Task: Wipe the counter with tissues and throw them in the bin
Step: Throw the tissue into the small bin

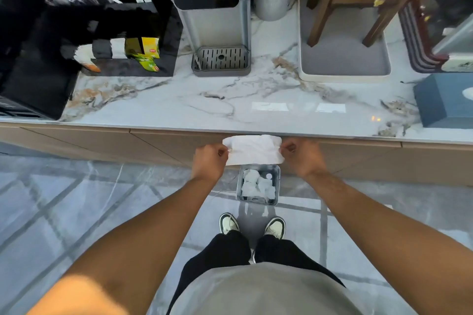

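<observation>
Your left hand [210,158] and right hand [302,157] each pinch an end of the white paper tissue [253,149], stretched above the small grey tissue-filled bin [258,184], just off the white marble surface [230,102].

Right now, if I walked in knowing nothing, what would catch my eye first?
A white tissue stretched between the left hand and right hand, just in front of the marble counter edge. Directly below sits a small bin on the floor, already holding crumpled tissues.
</observation>
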{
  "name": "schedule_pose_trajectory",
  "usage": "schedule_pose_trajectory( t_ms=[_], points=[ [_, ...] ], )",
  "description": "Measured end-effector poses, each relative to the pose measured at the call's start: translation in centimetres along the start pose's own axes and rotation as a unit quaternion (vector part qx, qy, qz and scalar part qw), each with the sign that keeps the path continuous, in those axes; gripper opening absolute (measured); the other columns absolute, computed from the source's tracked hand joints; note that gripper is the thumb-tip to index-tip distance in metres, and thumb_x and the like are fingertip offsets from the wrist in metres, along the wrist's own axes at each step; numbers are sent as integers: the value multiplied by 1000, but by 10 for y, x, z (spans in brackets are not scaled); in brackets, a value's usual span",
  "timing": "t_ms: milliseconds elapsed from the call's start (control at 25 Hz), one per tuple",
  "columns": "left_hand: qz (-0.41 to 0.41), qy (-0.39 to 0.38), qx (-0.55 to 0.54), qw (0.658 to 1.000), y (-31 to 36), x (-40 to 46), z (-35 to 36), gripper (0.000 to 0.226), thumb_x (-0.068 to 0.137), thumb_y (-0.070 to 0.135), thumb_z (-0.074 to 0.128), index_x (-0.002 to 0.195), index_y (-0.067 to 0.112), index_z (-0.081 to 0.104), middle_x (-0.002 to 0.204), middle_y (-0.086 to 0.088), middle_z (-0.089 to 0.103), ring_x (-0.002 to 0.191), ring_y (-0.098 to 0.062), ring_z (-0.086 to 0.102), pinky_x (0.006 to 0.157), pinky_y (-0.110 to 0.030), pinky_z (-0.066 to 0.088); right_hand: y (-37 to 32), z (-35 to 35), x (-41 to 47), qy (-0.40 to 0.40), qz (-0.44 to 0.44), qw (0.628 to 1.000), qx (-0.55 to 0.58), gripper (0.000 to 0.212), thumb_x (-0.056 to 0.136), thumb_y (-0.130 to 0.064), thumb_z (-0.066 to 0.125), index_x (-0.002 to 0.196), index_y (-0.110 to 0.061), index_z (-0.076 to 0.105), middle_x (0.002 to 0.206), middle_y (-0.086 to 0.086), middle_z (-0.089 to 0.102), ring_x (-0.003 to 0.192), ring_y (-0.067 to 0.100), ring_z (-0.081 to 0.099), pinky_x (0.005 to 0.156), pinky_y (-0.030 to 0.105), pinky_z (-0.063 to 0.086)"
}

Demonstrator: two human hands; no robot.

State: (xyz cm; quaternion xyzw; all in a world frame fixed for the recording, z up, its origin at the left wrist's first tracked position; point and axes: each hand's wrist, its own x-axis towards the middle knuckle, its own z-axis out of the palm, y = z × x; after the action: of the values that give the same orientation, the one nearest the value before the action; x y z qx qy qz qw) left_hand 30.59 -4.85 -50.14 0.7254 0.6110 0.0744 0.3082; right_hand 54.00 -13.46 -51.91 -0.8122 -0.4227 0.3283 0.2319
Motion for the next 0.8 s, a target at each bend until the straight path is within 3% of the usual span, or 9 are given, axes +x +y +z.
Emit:
schedule_pose_trajectory(
  t_ms=[120, 280, 400, 600, 800],
  points=[
    [-9, -9, -28, 1000, -14, -7, 21, 14, 85, 8, 66, 86, 14, 78, 86, -2, 78, 80, -19, 70, 69, -20, 44, 20, 15, -8, -3, 18, 1000, -8, 11, 85, -17, 70, 80, -27, 72, 78, -8, 72, 73, 9, 65, 68, 18, 45],
    [-30, -50, -46, 997, -37, -7, 55, 15, 84, 3, 66, 87, 9, 79, 93, -6, 78, 86, -21, 71, 79, -25, 53, 51, 48, -12, -7, 48, 998, 26, 9, 83, -10, 74, 88, -17, 75, 85, 0, 75, 71, 7, 64, 65, 8, 45],
    [-77, -53, -80, 992, -55, 4, 91, 14, 84, 6, 68, 90, 11, 79, 95, -5, 79, 88, -20, 72, 84, -28, 56, 79, 80, -8, 10, 75, 997, 35, 10, 82, -10, 75, 86, -19, 76, 82, -5, 75, 66, -4, 62, 62, -1, 41],
    [-102, -48, -64, 992, -111, 33, 179, 25, 84, 2, 63, 96, 16, 80, 102, -1, 78, 95, -15, 71, 92, -22, 51, 145, 154, 20, 18, 103, 994, 21, 10, 81, -19, 73, 83, -29, 73, 78, -17, 71, 69, -11, 63, 63, -4, 40],
    [-88, -72, -33, 993, -159, 68, 253, 31, 82, -1, 58, 97, 16, 79, 102, -1, 78, 92, -16, 71, 84, -15, 44, 202, 214, 57, 10, 93, 996, -6, 9, 83, -20, 72, 85, -28, 73, 77, -17, 69, 68, -10, 62, 62, -6, 36]
  ],
)
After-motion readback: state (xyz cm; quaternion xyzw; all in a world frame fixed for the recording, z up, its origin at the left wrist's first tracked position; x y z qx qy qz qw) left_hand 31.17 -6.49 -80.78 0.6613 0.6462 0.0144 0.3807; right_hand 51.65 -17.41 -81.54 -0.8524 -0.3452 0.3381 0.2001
